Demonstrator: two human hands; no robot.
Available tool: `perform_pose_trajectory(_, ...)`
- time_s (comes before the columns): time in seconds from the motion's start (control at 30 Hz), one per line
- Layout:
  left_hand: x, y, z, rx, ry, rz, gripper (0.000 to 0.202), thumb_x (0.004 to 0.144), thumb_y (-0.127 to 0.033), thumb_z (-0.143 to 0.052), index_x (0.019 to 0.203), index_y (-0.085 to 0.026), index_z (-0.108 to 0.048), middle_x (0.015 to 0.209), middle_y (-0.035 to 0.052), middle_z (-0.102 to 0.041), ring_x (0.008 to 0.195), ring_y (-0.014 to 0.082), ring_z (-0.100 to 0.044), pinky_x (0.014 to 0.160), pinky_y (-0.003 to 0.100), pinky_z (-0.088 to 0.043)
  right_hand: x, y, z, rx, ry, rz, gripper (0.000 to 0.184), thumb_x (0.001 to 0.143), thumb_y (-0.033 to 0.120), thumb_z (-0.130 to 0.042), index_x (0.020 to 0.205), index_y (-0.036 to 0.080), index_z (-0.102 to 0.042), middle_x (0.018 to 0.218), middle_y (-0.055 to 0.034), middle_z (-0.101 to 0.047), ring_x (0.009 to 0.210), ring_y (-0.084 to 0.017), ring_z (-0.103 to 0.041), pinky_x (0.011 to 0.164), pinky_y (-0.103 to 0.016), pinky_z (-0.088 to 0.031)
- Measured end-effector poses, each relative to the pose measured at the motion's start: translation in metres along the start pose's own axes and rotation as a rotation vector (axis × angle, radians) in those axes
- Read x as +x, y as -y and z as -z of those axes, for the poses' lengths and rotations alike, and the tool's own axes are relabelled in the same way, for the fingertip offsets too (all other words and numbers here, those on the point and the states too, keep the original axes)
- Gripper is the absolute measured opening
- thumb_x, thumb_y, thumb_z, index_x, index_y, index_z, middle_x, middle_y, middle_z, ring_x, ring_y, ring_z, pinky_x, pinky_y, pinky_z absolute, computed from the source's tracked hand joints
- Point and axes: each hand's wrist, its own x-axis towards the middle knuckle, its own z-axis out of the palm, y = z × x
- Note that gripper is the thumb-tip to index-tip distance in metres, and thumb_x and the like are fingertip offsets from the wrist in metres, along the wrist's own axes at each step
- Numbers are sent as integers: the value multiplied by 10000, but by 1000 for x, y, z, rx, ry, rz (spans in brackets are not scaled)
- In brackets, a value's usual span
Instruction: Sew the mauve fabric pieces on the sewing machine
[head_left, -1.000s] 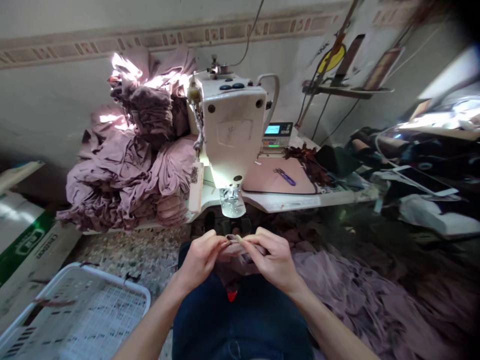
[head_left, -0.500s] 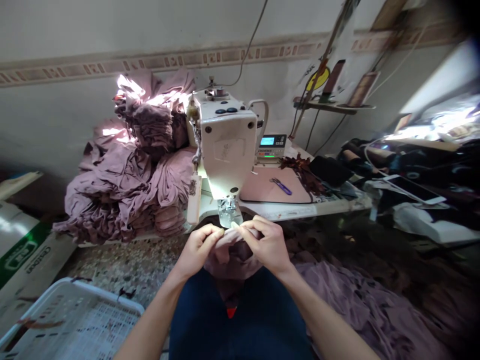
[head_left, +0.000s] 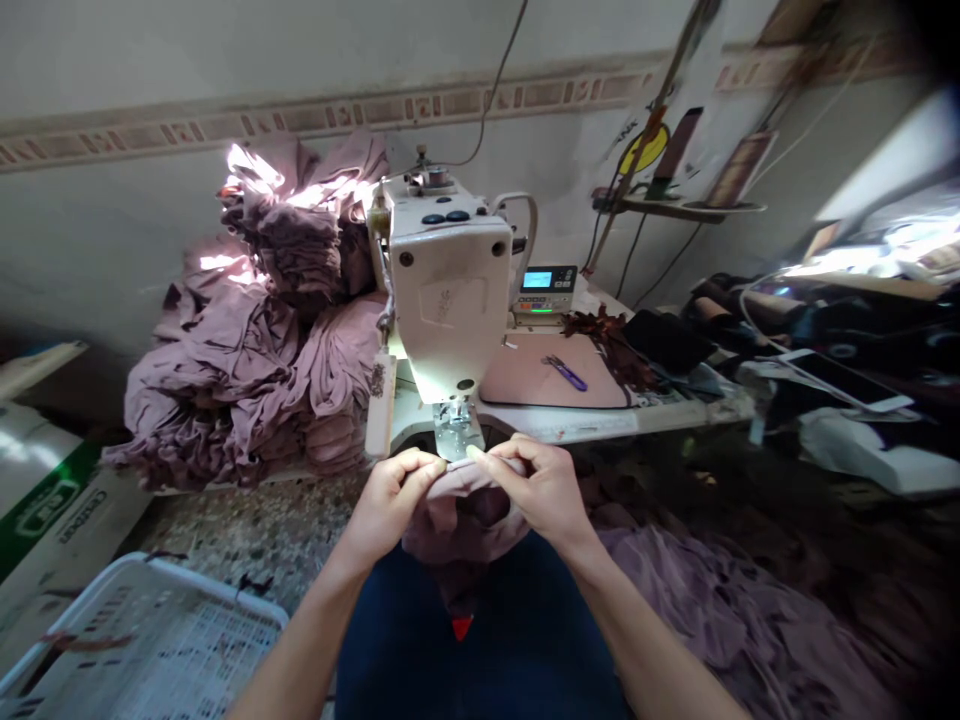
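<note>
Since both hands sit at the centre of the view, clock positions are read from them. Table (head_left: 600, 425): at 12 to 2 o'clock, carrying a sewing machine (head_left: 450, 290), white, lamp lit. Garment pile (head_left: 225, 350): mauve, heaped at 10 to 11 o'clock, against the machine's left side. Loose fabric (head_left: 720, 600): mauve, on the floor at 4 o'clock. Basket (head_left: 142, 640): white plastic, at 8 o'clock. Mat (head_left: 540, 370): pink, on the table at 1 o'clock, under purple-handled snips (head_left: 566, 372). Presser foot (head_left: 455, 428): at 12 o'clock. Cloth piece (head_left: 461, 520): mauve, gathered between the hands, just below the presser foot. Left hand (head_left: 390, 495): nearly closed, pinching the cloth piece's upper edge. Right hand (head_left: 540, 490): likewise pinching that edge.
</note>
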Motion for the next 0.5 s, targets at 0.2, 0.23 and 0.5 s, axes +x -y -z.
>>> perform_pose_trajectory(0.2, -1, -1, -3, 14, -54, 10, 320, 1003, -398, -633, 854, -155, -779, 810, 54, -734, 766, 198, -646, 723, 273, -496, 1, 0, -1, 29, -14, -40, 305, 884, 401, -819, 677, 182, -769, 603, 21, -552, 571, -136, -473, 572, -278, -392)
perform_pose_trajectory(0.23, 0, -1, -3, 10, -58, 29, 322, 994, -410, -644, 856, -155, -783, 810, 55, -740, 762, 200, -647, 719, 275, -495, 3, 0, -1, 36, -12, -52, 310, 874, 410, -822, 674, 180, -769, 599, 20, -552, 568, -136, -468, 571, -279, -391)
perform_pose_trajectory(0.5, 20, 11, -5, -114, -168, 179, 413, 854, -548, -827, 804, -190, -627, 581, -54, -519, 505, 117, -441, 490, 236, -307, 17, -5, 2, 79, -5, -156, 356, 838, 445, -804, 623, 170, -734, 566, 43, -412, 564, -129, -388, 555, -281, -341)
